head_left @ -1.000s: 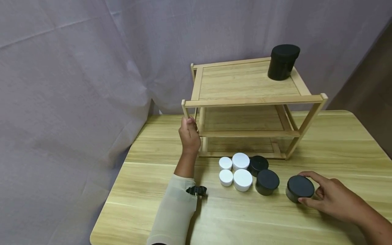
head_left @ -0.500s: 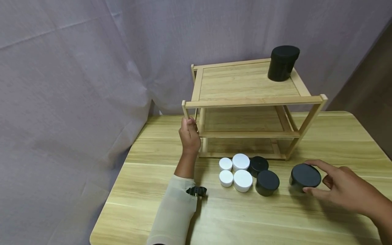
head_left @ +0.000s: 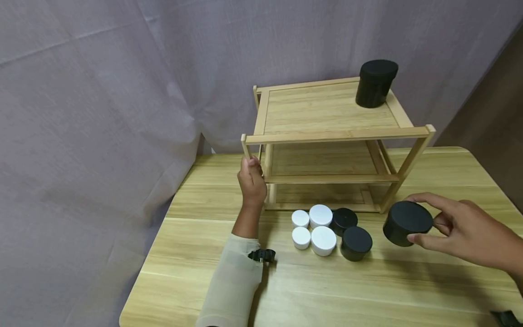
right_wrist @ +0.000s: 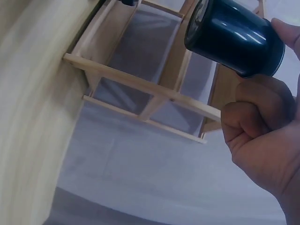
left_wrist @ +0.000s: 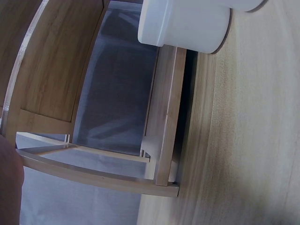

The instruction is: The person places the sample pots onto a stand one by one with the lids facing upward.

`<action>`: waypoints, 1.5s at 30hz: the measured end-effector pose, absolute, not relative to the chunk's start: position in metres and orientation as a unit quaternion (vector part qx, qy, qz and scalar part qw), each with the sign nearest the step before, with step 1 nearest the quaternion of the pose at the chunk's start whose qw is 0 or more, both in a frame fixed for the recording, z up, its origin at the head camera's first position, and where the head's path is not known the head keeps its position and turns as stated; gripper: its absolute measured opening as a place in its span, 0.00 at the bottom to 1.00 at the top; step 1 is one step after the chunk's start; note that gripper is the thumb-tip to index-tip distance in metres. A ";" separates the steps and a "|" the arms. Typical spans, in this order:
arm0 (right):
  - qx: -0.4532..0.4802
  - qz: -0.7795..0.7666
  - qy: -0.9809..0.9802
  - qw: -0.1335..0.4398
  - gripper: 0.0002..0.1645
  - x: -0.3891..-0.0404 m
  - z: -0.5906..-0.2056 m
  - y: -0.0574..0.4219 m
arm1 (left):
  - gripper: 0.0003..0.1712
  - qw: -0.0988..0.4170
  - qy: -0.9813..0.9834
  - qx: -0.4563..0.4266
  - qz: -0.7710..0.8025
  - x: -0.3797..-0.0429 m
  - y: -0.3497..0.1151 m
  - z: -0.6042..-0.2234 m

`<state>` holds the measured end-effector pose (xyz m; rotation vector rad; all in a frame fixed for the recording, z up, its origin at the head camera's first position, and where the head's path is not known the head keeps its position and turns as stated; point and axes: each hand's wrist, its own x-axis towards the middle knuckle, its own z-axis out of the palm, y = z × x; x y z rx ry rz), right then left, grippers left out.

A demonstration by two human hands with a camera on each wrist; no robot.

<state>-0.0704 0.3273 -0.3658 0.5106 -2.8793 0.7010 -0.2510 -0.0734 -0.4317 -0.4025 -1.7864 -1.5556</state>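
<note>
My right hand [head_left: 470, 229] pinches a black lidded jar [head_left: 408, 222] by its lid, held above the table to the right of the other jars. In the right wrist view the same jar [right_wrist: 234, 35] is tilted, with thumb and forefinger at its lid end. At the left front post of the wooden shelf rack [head_left: 343, 135], my left hand [head_left: 252, 180] grips the wood. Two black jars [head_left: 356, 243] and several white jars [head_left: 323, 240] stand in two rows on the table before the rack. One taller black jar [head_left: 376, 84] stands on the top shelf, back right.
The wooden table [head_left: 196, 254] runs under everything, with rounded corners. A grey cloth [head_left: 102, 113] hangs behind and to the left. The rack's middle shelf [head_left: 323, 159] lies below the top one, and a lower shelf sits near the table.
My right hand has lifted the black jar off the table and carried it up, toward the rack. The left hand stays on the post.
</note>
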 end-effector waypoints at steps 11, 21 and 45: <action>0.164 0.230 -0.957 0.063 0.46 -0.078 -0.343 0.318 | 0.46 0.358 -0.693 -0.159 -0.606 -0.251 -0.073 -0.433; 0.106 0.309 -0.944 0.043 0.40 -0.081 -0.318 0.316 | 0.47 0.351 -0.695 -0.160 -0.606 -0.249 -0.074 -0.431; 0.064 0.334 -0.940 -0.023 0.46 -0.109 -0.272 0.310 | 0.46 0.355 -0.692 -0.162 -0.607 -0.251 -0.075 -0.433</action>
